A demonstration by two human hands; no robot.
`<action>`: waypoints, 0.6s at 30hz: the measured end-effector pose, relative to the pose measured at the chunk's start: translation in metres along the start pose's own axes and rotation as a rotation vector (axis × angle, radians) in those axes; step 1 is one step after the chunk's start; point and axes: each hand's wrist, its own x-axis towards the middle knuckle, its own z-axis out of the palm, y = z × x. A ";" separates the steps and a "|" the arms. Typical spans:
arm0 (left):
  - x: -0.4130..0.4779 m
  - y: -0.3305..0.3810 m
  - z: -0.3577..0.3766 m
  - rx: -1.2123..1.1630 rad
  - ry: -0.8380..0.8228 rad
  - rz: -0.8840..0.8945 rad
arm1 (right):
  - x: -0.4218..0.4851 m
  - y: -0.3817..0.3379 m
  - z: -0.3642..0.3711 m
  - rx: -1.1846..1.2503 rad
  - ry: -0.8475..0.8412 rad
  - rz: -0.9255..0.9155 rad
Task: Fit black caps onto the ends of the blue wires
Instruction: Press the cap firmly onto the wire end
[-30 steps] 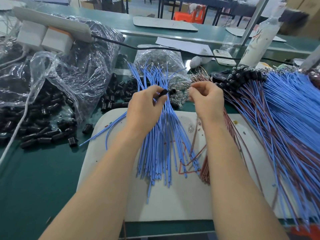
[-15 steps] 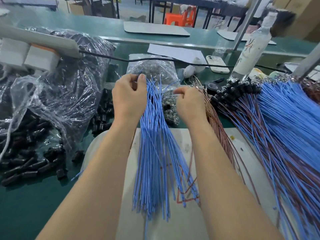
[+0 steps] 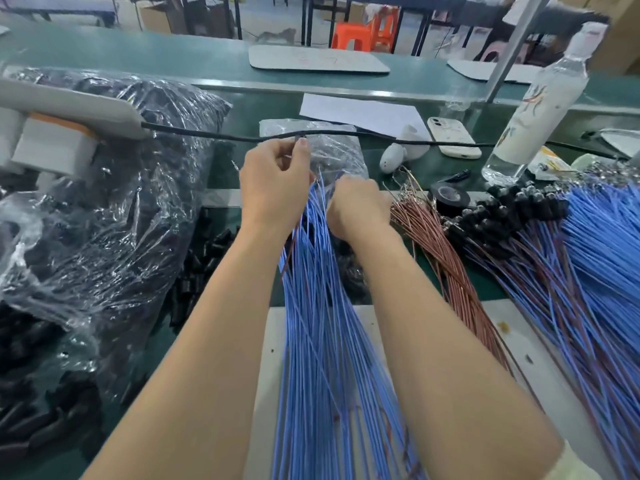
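A bundle of blue wires runs between my forearms, its far ends fanned out between my hands. My left hand grips the bundle near its far end, fingers curled, thumb raised. My right hand is curled over the wire tips just to the right; what it pinches is hidden. Loose black caps lie on the green table left of the bundle. A heap of blue wires with black caps fitted spreads at the right.
A large clear bag of black caps fills the left. A black cable crosses behind my hands. Brown wires, a roll of black tape, a phone and a bottle lie at the right. A white board sits beneath the wires.
Both hands have moved away from me toward the back of the table, drawing the blue bundle along. The left hand has risen, and the black cap seen at its fingertips is out of sight.
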 end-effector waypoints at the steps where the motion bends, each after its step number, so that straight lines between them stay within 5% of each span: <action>1: 0.001 -0.002 0.000 -0.002 -0.002 -0.001 | 0.002 -0.002 0.001 0.001 -0.038 -0.003; 7: 0.003 -0.011 0.001 -0.003 -0.002 -0.017 | 0.004 -0.011 0.014 0.184 0.005 0.107; 18: -0.006 -0.011 0.002 -0.047 -0.016 -0.010 | -0.004 0.001 -0.004 0.198 -0.109 -0.027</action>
